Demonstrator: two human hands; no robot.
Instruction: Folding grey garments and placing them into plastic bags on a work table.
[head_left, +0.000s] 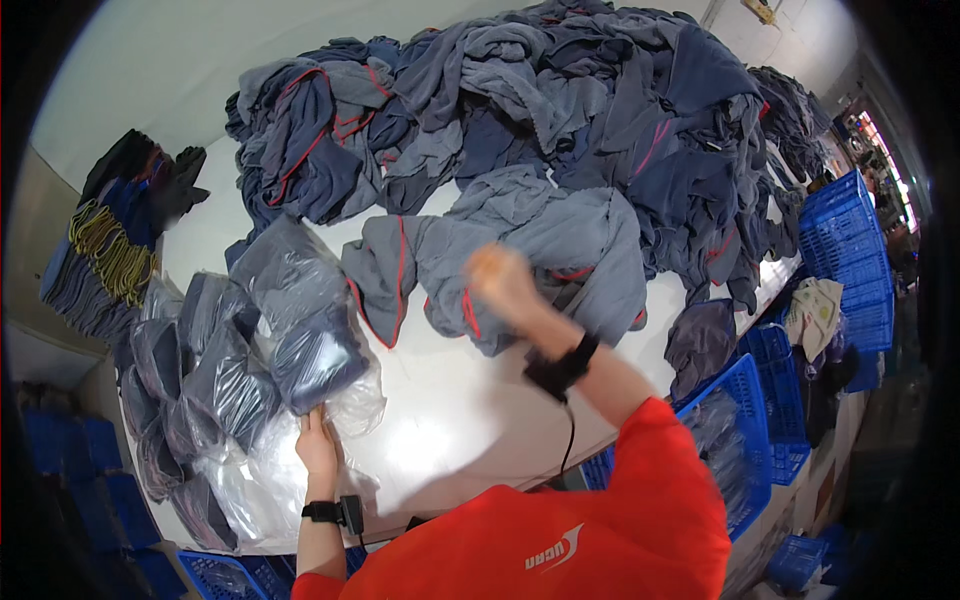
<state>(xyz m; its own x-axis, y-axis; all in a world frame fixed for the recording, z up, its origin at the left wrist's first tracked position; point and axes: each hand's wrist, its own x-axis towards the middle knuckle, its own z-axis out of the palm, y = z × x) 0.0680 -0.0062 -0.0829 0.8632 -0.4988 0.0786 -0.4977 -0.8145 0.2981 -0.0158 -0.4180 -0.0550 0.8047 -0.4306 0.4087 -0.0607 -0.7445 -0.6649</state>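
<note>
My left hand (317, 444) is at the lower edge of a clear plastic bag (319, 360) with folded dark blue-grey cloth in it, its fingers partly hidden under the bag. Blurred by motion, my right hand (499, 281) is over a loose grey fleece garment (525, 217) with red trim; its fingers look curled, but whether they grip the fabric cannot be told. Just left of that garment lies a grey piece with red edging (386, 262). More bagged cloth bundles (232, 382) lie in rows beside my left hand on the white table (420, 405).
A large heap of grey and navy garments (525, 90) covers the table's far side. Stacked gloves (112, 247) with a yellow-trimmed band lie at the far left. Blue plastic crates (847, 262) stand at the right, one with clear bags (720, 435); another crate (225, 574) is below the near edge.
</note>
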